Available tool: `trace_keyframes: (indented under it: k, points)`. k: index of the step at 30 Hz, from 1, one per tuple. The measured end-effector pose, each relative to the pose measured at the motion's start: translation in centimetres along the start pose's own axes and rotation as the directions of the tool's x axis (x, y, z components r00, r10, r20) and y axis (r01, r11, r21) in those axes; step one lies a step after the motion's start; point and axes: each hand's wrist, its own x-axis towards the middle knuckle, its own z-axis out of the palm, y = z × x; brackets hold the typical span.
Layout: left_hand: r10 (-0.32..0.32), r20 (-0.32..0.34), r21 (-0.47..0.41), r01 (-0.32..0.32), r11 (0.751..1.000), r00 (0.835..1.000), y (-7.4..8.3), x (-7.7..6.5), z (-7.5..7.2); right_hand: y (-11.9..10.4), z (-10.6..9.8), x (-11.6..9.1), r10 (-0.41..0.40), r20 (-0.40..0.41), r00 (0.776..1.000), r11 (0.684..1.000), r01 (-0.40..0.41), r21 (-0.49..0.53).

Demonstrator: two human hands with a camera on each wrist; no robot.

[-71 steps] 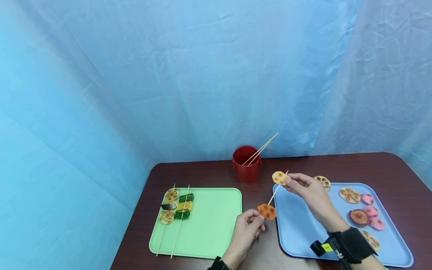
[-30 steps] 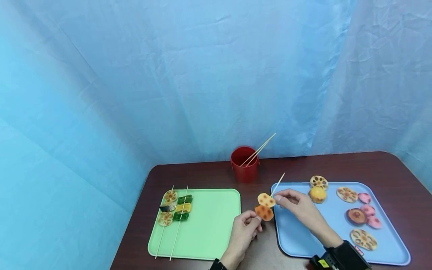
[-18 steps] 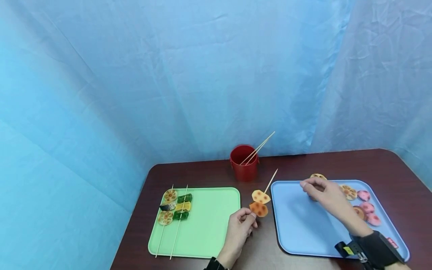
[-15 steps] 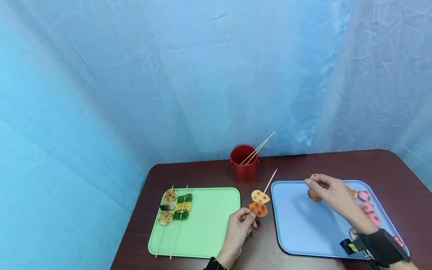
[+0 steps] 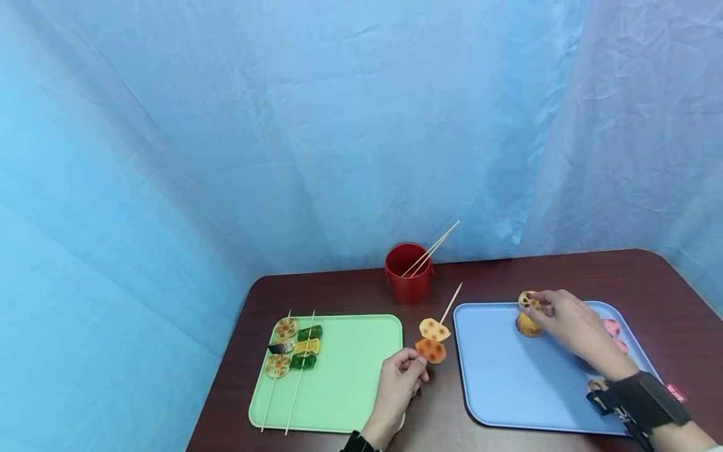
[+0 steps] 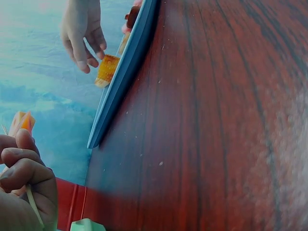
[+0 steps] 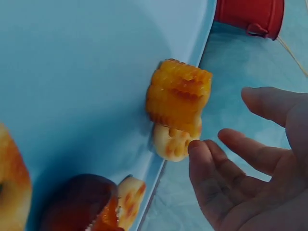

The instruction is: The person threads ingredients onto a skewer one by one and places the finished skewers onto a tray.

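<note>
My left hand (image 5: pixel 398 386) pinches a bamboo skewer (image 5: pixel 451 303) just below two spotted slices. The lower slice (image 5: pixel 431 351) is orange, the upper slice (image 5: pixel 434 329) pale yellow, and the bare tip points up and away. Over the back of the blue tray, my right hand (image 5: pixel 576 329) hovers with parted fingers and holds nothing. Its fingertips are close to a piece of corn (image 7: pixel 178 94) and a lotus root slice (image 7: pixel 171 144), which the corn touches at the tray's rim. The right wrist view shows a gap between thumb and corn.
On the green tray (image 5: pixel 356 376) at the left lie two loaded skewers (image 5: pixel 298 389). A red bucket (image 5: pixel 409 285) with bare skewers stands at the back. More pieces, including pink ones (image 5: pixel 611 326), are on the blue tray (image 5: pixel 508 389), partly hidden by the right arm.
My right hand slid the pale slice down the skewer beside the orange one, let go and moved right to the corn. The left hand shifted slightly left with the skewer.
</note>
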Motion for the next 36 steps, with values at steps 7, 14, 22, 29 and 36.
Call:
trace_keyframes:
  k: [7,14,22,29,36]
  points:
    - [0.007,0.008,0.010,-0.007,1.000,1.000,0.0,-0.1,-0.1,0.2,0.5,0.2,0.017,0.057,0.998,0.999,-0.015,-0.042]
    - [-0.018,0.009,0.026,0.018,0.999,1.000,-0.2,0.1,0.0,0.3,0.9,0.4,0.001,0.098,0.995,0.997,0.007,-0.083]
    - [-0.028,-0.003,0.026,0.028,0.999,1.000,-0.4,-0.1,0.0,-0.1,1.1,-0.1,0.007,0.113,0.994,0.999,-0.003,-0.033]
    - [-0.033,-0.001,0.034,0.033,0.999,0.999,-0.5,0.0,0.0,-0.3,1.3,-0.5,-0.002,0.086,0.996,1.000,0.002,-0.005]
    - [-0.029,-0.006,0.035,0.029,0.999,1.000,-0.5,-0.1,0.0,-0.3,1.3,-0.6,-0.004,0.082,0.997,1.000,0.002,0.017]
